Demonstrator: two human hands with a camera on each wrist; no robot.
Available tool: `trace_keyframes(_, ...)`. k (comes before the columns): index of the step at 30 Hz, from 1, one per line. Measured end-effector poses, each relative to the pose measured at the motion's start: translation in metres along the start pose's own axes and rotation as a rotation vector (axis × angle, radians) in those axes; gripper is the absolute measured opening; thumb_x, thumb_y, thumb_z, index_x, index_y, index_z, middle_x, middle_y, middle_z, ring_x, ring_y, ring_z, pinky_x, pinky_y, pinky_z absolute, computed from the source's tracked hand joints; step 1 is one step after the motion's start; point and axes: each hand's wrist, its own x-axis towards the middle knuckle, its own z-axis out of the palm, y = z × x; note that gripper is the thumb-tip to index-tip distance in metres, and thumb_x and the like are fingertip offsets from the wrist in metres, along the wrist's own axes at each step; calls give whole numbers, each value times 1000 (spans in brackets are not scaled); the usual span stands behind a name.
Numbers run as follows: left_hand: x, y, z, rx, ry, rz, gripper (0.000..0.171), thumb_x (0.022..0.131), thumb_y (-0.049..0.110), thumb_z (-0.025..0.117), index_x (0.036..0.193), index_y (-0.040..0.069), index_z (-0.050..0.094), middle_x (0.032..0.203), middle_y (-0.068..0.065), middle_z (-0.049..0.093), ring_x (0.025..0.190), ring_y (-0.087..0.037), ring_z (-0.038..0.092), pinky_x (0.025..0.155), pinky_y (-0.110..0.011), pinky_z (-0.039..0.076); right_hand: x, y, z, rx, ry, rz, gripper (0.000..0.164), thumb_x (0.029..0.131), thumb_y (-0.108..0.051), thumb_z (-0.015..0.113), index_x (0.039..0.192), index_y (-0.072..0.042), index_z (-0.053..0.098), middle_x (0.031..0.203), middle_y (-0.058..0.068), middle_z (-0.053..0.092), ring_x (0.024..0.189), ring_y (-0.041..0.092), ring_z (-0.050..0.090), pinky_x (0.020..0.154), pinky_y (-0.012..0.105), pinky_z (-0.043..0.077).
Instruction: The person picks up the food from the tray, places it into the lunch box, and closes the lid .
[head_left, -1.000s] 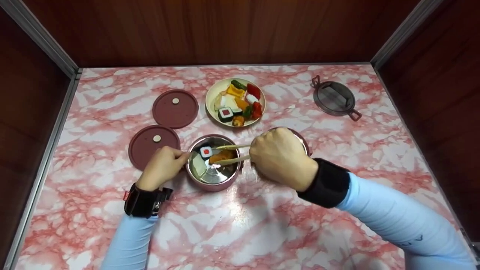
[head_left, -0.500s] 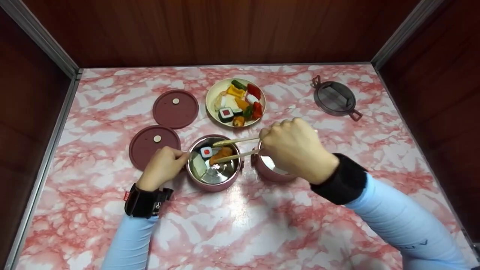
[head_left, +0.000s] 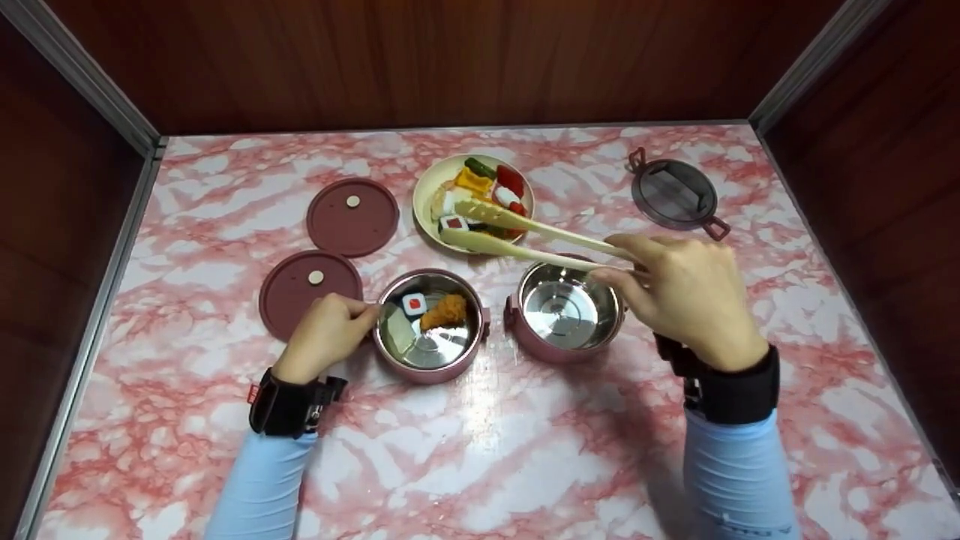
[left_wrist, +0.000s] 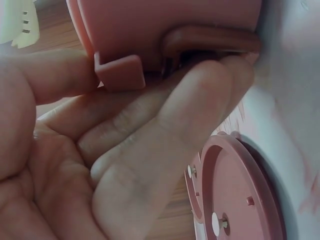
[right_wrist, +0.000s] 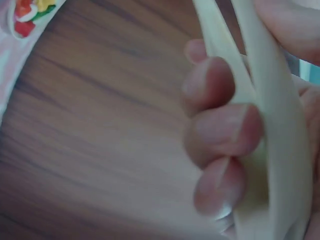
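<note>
My left hand (head_left: 330, 335) grips the clip-like side handle (left_wrist: 212, 40) of the left pink container (head_left: 431, 373); the left wrist view shows its fingers tucked under that handle. Inside lie a sushi piece (head_left: 413, 304), a fried chicken piece (head_left: 446, 312) and a pale flat piece (head_left: 399, 330). In my right hand (head_left: 679, 296) are cream tongs (head_left: 555, 238), their two tips parted over the food plate (head_left: 422, 196), with no food between them. The right wrist view shows fingers curled round the tong arms (right_wrist: 272, 115).
Right of the left container stands a second pink container (head_left: 566, 354) with a bare steel inside. Two maroon lids (head_left: 352, 232) (head_left: 289, 300) lie at the left. A grey lid with two handles (head_left: 673, 196) lies back right. Brown panels (head_left: 450, 60) enclose the table.
My right hand has drawn the tongs out of the left container and moved right and up, with the tips now over the plate. The chicken piece stays in the container. My left hand keeps its place.
</note>
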Motion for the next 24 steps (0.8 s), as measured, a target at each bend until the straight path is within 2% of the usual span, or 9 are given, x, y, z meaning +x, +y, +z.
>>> trace_keyframes(4, 0, 0, 0, 3, -2, -4, 46, 99, 28, 60, 58, 7, 62, 49, 8, 39, 48, -12, 39, 46, -27, 30, -20, 20, 15, 119, 84, 84, 32, 85, -34, 79, 108, -12, 77, 66, 0, 67, 49, 12, 51, 42, 38, 39)
trace_keyframes(9, 1, -1, 1, 10, 7, 1, 47, 99, 27, 60, 56, 8, 59, 48, 9, 38, 48, -12, 39, 47, -27, 30, -39, 40, 25, 140, 149, 192, 29, 84, -27, 81, 108, -10, 77, 70, 3, 71, 49, 10, 51, 45, 34, 39)
trace_keyframes(12, 0, -2, 0, 5, 9, -3, 47, 99, 28, 61, 57, 7, 61, 48, 9, 38, 48, -12, 39, 46, -27, 31, -44, 48, 26, 129, 139, 263, 28, 87, -27, 78, 109, -9, 77, 74, 6, 72, 50, 14, 54, 46, 36, 41)
trace_keyframes(19, -1, -1, -1, -8, -4, -11, 47, 99, 29, 60, 58, 6, 61, 48, 7, 40, 48, -13, 40, 46, -26, 31, -51, 66, 28, 83, 105, 430, 31, 89, -34, 74, 109, -10, 77, 76, 11, 72, 59, 31, 62, 54, 54, 42)
trace_keyframes(24, 0, 0, -1, -8, -10, -14, 47, 99, 28, 60, 57, 6, 60, 49, 7, 40, 48, -13, 41, 46, -26, 31, -55, 75, 33, 63, 62, 506, 34, 90, -38, 72, 110, -10, 77, 76, 13, 71, 64, 37, 63, 55, 59, 41)
